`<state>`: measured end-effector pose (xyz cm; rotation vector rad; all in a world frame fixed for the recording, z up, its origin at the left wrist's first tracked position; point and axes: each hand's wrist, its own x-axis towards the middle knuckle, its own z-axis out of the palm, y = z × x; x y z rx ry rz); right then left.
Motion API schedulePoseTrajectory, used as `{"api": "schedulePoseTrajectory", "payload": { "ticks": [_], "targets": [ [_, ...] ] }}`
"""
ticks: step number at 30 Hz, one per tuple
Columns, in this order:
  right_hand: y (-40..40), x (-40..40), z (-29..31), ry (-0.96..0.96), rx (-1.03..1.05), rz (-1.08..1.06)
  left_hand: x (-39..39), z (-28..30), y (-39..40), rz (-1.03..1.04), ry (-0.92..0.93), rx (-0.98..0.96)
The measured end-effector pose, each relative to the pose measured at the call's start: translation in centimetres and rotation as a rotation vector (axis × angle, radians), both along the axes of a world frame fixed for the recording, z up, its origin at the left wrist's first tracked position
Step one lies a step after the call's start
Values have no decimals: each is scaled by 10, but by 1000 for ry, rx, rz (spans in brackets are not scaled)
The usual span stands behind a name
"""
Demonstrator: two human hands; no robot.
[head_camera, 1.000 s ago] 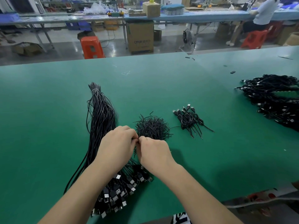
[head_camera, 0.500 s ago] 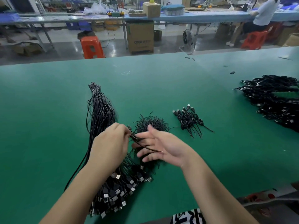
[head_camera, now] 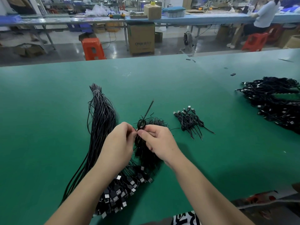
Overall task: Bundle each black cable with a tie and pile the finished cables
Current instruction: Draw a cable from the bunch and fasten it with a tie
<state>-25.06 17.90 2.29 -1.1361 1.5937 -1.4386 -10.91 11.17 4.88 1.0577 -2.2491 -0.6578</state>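
Nearest you, a long sheaf of black cables (head_camera: 100, 127) with metal USB plugs fans across the green bench (head_camera: 40, 119). Your left hand (head_camera: 119, 143) and right hand (head_camera: 158, 142) each pinch a coiled black cable (head_camera: 141, 125) above the wiry ties (head_camera: 155, 123). Beyond, right: finished bundles (head_camera: 190, 121).

- The surface (head_camera: 48, 119) is a flat green, worn paler along the far edge.
- The long bunch of cables (head_camera: 101, 114) is black, streaked with grey, and its plugs (head_camera: 118, 194) are black with silver tips.
- The small pile of bundled cables (head_camera: 190, 120) is black with silver plug ends.
- The big heap at the right (head_camera: 272, 101) is black, flecked with silver.
- The stool (head_camera: 92, 48) beyond is bright orange.
- The carton (head_camera: 141, 38) is brown.
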Motion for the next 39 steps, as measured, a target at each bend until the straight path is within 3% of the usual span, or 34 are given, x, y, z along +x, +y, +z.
{"api": "schedulePoseTrajectory", "payload": {
  "ticks": [5,7,9,13,16,20,24,27,31,33,35,39],
  "targets": [
    [0,2,2,-332,42,57,3,-10,-4,-143,-140,-570],
    [-1,-1,3,-365,89,47,5,-12,-7,-232,-193,-670],
    [0,-4,4,-376,73,54,6,-13,-6,-255,-166,-605],
    [-2,-6,1,-397,50,89,4,-9,1,-157,9,-174],
    [-1,-8,-1,-517,14,168,3,-8,-1,-82,111,30],
    [2,-9,0,-349,21,200,3,-8,-7,-53,149,144],
    [1,-9,-4,-202,30,61,0,-12,-5,-33,141,59],
    [-1,-7,-5,-265,54,72,-4,-18,-1,-13,106,-102],
    [-1,-5,-4,-391,80,102,-1,-29,-8,-132,25,-563],
    [-2,-8,-3,-425,81,98,2,-32,-11,-203,-23,-704],
    [-2,-8,-1,-432,67,110,2,-32,-11,-212,-16,-684],
    [-3,-7,-2,-407,41,108,0,-26,-9,-116,64,-372]
  ]
}}
